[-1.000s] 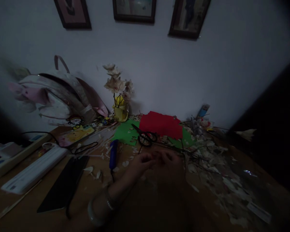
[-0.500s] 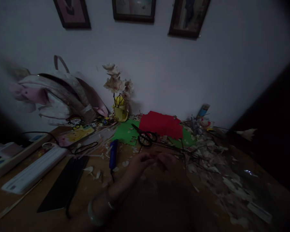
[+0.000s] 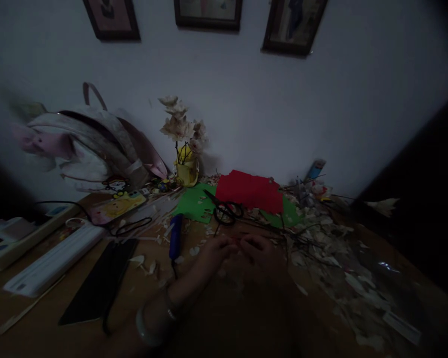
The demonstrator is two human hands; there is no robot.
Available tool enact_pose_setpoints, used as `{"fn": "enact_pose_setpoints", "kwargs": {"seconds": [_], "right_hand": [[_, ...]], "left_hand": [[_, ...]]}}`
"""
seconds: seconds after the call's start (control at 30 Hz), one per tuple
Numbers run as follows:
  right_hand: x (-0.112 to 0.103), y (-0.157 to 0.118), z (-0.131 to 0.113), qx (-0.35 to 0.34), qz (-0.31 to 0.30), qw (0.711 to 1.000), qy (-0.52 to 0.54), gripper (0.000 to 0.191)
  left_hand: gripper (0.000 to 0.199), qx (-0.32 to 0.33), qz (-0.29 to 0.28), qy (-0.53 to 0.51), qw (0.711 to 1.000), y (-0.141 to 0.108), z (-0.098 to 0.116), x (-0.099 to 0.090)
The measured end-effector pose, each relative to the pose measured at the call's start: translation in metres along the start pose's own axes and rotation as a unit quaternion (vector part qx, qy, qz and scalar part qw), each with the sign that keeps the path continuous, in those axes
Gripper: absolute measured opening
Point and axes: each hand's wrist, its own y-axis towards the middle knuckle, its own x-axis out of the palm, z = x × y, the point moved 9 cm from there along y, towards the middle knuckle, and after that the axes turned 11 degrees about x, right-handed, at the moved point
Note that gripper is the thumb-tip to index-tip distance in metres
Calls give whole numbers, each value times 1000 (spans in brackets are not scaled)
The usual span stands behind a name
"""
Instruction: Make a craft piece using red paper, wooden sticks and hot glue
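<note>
Dim light falls on a pale wall (image 3: pixel 224 99) hung with three framed pictures (image 3: pixel 208 12), and below it lies a wooden desk (image 3: pixel 30 318) strewn with craft scraps. We see both hands low in the middle of the view, close together above the desk. The left hand (image 3: pixel 216 251) reaches in from about 7 o'clock, a pale bangle (image 3: pixel 147 323) on its wrist, its fingers curled and pressed together. The right hand (image 3: pixel 259 250) sits just beside it with its fingers bent inward, deep in shadow. Their fingertips meet around a thin reddish sliver (image 3: pixel 239 239), which looks pinched between them. It is small and dim, so we can make out only a narrow strip and cannot tell its material.

Measured from the hands, black-handled scissors (image 3: pixel 226 213) lie at 12 o'clock on green paper (image 3: pixel 196 203), just below a torn sheet of red paper (image 3: pixel 248 191). A blue stick (image 3: pixel 175 237) lies at 10 o'clock, near the left hand. Pale paper scraps (image 3: pixel 321 243) and dark twigs (image 3: pixel 298 237) spread from 1 to 4 o'clock. Farther off at 11 o'clock, pale paper flowers (image 3: pixel 177 124) stand in a yellow cup (image 3: pixel 186 171).
</note>
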Motion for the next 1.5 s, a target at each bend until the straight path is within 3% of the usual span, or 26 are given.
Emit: {"fn": "enact_pose_setpoints", "kwargs": {"seconds": [0.23, 0.47, 0.7, 0.87, 1.03, 1.23, 1.37, 1.5], "right_hand": [[4, 7, 10, -2, 4, 998, 58, 31], [12, 8, 13, 23, -58, 993, 100, 34], [21, 2, 12, 59, -111, 983, 132, 34], [19, 5, 18, 66, -116, 980, 149, 38], [10, 11, 22, 63, -96, 976, 183, 38], [8, 13, 28, 84, -67, 987, 120, 43], [3, 14, 30, 86, -36, 993, 69, 45], [6, 14, 33, 91, -52, 993, 56, 40]], "left_hand": [[15, -21, -3, -73, 997, 2, 8, 1], [12, -27, -9, -85, 996, 0, 6, 1], [13, -32, -110, -99, 988, -1, 4, 12], [14, -39, -131, -159, 978, -5, 6, 17], [15, -9, -92, -130, 987, 0, 10, 10], [12, 38, -35, -90, 995, 5, 9, 2], [8, 63, -32, -47, 996, 3, 15, 2], [9, 58, -30, -23, 998, 0, 17, 1]]}}
